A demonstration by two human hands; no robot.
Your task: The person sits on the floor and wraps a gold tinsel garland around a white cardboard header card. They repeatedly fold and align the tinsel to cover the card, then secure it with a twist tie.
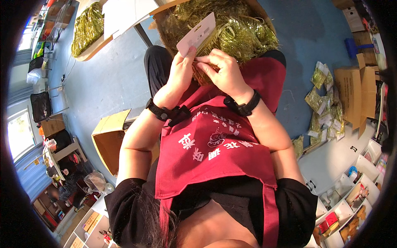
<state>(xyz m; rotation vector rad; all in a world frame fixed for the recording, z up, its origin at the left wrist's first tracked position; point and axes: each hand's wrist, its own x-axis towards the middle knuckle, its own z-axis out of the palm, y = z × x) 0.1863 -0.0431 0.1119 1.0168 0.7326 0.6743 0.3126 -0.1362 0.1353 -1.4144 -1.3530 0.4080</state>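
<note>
My left hand (182, 68) grips a white header card (198, 32) by its lower end, thumb on top. The card has a hang slot and small print, and it tilts up to the right. Close beside it, the thumb and fingers of my right hand (228, 71) pinch at the card's lower end, where thin gold tinsel strands (202, 76) show. The exact spot they pinch is partly hidden by the fingers. Right behind my hands, shiny gold tinsel (248, 38) fills an open cardboard box (161, 28) in front of my knees.
A gold tinsel bundle (88, 29) lies on a table at upper left, near white sheets (124, 15). Several bagged tinsel packs (325, 105) lie on the floor at right, by an open carton (350, 93). Another carton (108, 139) stands by my left elbow. White shelves (344, 189) are at lower right.
</note>
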